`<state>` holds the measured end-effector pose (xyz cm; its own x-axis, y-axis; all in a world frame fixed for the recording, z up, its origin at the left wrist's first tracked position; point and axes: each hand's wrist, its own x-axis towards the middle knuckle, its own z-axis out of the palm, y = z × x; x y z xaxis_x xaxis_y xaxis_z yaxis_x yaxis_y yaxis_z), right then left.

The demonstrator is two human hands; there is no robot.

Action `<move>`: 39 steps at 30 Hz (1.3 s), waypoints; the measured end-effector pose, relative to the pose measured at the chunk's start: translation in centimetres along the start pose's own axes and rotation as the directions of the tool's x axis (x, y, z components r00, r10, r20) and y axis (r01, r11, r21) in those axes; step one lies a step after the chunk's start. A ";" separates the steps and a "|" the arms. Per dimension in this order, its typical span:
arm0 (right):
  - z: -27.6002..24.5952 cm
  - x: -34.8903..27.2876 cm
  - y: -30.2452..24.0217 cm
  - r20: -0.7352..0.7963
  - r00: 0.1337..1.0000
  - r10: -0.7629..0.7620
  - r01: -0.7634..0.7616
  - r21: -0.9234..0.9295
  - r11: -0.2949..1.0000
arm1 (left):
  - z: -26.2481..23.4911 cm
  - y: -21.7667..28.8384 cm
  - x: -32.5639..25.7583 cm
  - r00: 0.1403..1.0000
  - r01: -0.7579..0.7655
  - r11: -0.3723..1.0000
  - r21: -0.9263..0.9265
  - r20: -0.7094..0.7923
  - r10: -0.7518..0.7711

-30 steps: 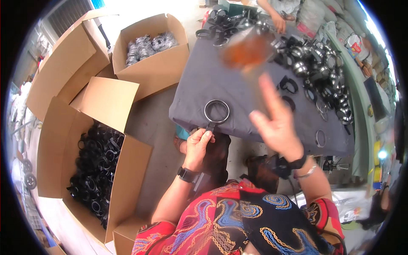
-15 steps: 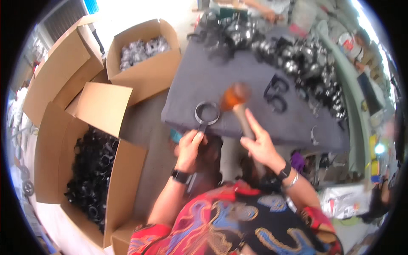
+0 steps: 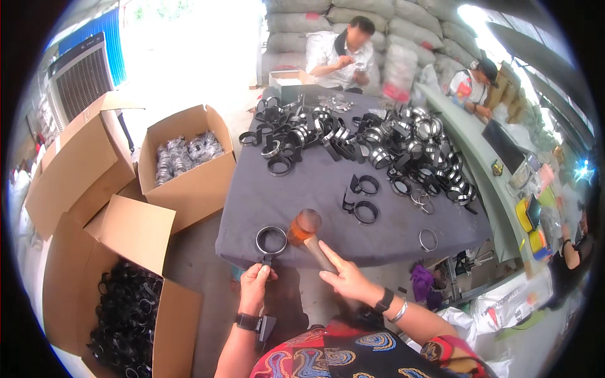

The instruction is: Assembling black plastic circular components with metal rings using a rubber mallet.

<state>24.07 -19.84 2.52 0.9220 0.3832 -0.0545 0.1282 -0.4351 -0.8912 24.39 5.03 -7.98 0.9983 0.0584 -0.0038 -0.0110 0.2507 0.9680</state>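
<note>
My left hand (image 3: 254, 285) pinches the short tab of a black ring clamp with a shiny metal rim (image 3: 271, 253). The ring rests at the near edge of the grey cloth-covered table (image 3: 296, 189). In my right hand (image 3: 348, 278) is the handle of a mallet with an orange head (image 3: 304, 228), my index finger stretched along the wood. The mallet head is just right of the ring, apparently apart from it. Two black ring clamps (image 3: 365, 213) lie farther right, and a thin metal ring (image 3: 428, 239) lies near the table's right corner.
A large heap of black and metal ring clamps (image 3: 378, 145) covers the far table. At left, one cardboard box (image 3: 179, 296) holds black rings and another (image 3: 189, 201) wrapped metal rings. A person (image 3: 343, 60) sits across the table; another (image 3: 472, 88) works at far right.
The view has tilted upward, bringing the person across the table into sight. My hands keep the same ring clamp and mallet, with the mallet head still beside the ring.
</note>
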 end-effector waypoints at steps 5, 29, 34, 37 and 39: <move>0.1 0.0 0.1 0.017 0.998 0.060 -0.060 -0.001 0.998 | 0.2 0.1 0.2 1.000 0.001 1.000 0.007 -0.018 -0.001; -0.3 0.8 -0.1 0.020 0.987 0.161 -0.162 0.202 0.966 | 0.5 0.9 0.1 1.000 -0.010 0.994 0.110 -0.016 0.012; -1.1 1.2 -1.0 0.002 0.991 0.133 -0.131 0.186 0.974 | 0.4 0.0 0.6 1.000 -0.026 0.997 -0.068 0.013 0.027; -1.7 1.3 -3.1 -0.083 0.995 0.053 -0.036 0.196 0.980 | 0.3 -0.2 0.5 1.000 -0.015 0.998 -0.069 0.006 0.016; -2.0 0.9 -4.6 -0.233 0.963 -0.137 0.175 0.153 0.973 | 0.1 -0.1 0.3 1.000 -0.019 0.999 -0.051 0.005 0.019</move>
<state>25.07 -19.11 7.42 0.9553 0.2391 0.1741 0.2301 -0.2311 -0.9453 24.72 4.88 -8.08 0.9981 0.0588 0.0161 -0.0330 0.2982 0.9539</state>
